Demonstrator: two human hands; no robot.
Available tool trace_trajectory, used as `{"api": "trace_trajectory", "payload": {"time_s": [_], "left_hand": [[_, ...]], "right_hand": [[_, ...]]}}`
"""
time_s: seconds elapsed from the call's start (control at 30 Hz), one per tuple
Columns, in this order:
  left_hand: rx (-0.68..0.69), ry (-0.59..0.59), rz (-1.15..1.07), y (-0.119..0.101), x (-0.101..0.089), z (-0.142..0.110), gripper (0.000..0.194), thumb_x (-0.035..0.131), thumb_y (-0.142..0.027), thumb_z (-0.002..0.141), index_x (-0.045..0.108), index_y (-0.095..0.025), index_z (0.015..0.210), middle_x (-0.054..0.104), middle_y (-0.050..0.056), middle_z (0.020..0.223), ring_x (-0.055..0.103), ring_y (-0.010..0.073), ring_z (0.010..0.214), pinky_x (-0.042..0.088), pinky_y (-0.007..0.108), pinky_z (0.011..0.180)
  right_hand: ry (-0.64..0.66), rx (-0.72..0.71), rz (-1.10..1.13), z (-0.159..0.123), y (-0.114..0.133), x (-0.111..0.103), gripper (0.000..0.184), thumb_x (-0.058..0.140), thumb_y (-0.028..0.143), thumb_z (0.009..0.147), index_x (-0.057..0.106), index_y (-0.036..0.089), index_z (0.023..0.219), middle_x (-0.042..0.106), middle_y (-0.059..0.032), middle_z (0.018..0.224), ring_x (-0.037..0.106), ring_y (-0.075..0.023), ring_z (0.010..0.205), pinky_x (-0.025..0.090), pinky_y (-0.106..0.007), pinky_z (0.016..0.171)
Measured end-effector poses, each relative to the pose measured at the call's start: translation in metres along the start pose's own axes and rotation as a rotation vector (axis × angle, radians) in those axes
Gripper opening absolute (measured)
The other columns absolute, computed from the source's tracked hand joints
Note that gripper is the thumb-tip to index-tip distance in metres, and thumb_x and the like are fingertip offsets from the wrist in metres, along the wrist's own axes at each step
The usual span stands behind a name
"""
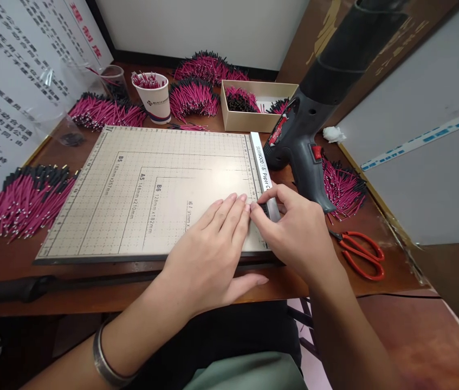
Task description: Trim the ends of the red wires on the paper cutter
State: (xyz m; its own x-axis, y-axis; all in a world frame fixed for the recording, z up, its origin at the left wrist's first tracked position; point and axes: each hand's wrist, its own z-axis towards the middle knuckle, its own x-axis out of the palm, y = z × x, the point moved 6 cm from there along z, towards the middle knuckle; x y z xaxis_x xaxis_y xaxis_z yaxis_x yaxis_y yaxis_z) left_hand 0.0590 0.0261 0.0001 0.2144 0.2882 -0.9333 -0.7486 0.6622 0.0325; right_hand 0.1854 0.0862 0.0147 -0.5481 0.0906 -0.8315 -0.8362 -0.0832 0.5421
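A beige paper cutter board (196,146) with printed grid lines and size marks lies in front of me. My left hand (208,254) rests flat on its near right part, fingers stretched out and thumb apart. Along the board's right side runs a silver rail (259,154) with lettering. My right hand (298,227) is at the near end of that rail, thumb and index finger bent together. Between them a small dark thing (265,209) shows, too covered to name. The fingertips of both hands almost meet.
A black heat gun (304,146) stands close on the right, with red-handled scissors (361,254) nearer me. Bundles of magenta wires (194,98), a paper cup (154,100) and a cardboard box (245,120) line the back. A black bar (10,290) lies along the front edge.
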Motion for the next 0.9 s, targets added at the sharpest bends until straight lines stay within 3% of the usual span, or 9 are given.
{"api": "trace_trajectory", "payload": {"time_s": [0.27,0.4,0.57,0.7,0.9], "left_hand": [[-0.005,0.008,0.004,0.0003,-0.0003,-0.0006,0.098,0.051,-0.073,0.094,0.053,0.011,0.143,0.051,0.03,0.15,0.051,0.0409,0.142,0.04,0.048,0.119],[-0.006,0.011,0.004,0.0001,-0.0005,-0.0002,0.097,0.051,-0.073,0.094,0.053,0.011,0.143,0.051,0.03,0.151,0.051,0.0407,0.142,0.04,0.048,0.119],[-0.005,0.007,0.002,0.0,-0.0006,-0.0002,0.096,0.053,-0.071,0.094,0.052,0.012,0.143,0.05,0.03,0.151,0.051,0.0407,0.142,0.04,0.048,0.119],[-0.013,0.011,0.0,-0.0004,0.0001,-0.0001,0.098,0.052,-0.072,0.094,0.051,0.012,0.143,0.05,0.03,0.151,0.05,0.0408,0.142,0.04,0.049,0.119],[-0.018,0.002,0.008,-0.0005,-0.0009,-0.0004,0.097,0.054,-0.071,0.093,0.05,0.011,0.144,0.05,0.029,0.152,0.051,0.04,0.142,0.04,0.048,0.119]], "right_hand": [[-0.035,0.026,-0.063,0.0007,0.002,0.0021,0.02,0.058,0.037,0.08,0.059,0.021,0.092,0.056,0.0006,0.064,0.044,-0.0149,0.053,0.027,-0.027,0.059],[-0.046,-0.04,-0.176,-0.0001,0.0064,0.0027,0.015,0.055,0.035,0.084,0.058,0.021,0.088,0.06,-0.0031,0.07,0.045,-0.0158,0.055,0.025,-0.028,0.059],[-0.006,-0.09,-0.283,-0.0015,0.0082,0.0036,0.016,0.052,0.035,0.089,0.061,0.021,0.087,0.048,-0.0008,0.059,0.039,-0.0163,0.054,0.02,-0.027,0.057],[0.053,-0.063,-0.323,-0.0007,0.0095,0.004,0.015,0.052,0.034,0.09,0.06,0.021,0.088,0.046,0.0002,0.059,0.036,-0.0157,0.055,0.02,-0.026,0.057],[0.075,0.008,-0.241,0.0013,0.0057,0.0013,0.023,0.05,0.039,0.087,0.059,0.022,0.101,0.056,-0.0007,0.067,0.04,-0.0161,0.058,0.025,-0.027,0.06]]}}
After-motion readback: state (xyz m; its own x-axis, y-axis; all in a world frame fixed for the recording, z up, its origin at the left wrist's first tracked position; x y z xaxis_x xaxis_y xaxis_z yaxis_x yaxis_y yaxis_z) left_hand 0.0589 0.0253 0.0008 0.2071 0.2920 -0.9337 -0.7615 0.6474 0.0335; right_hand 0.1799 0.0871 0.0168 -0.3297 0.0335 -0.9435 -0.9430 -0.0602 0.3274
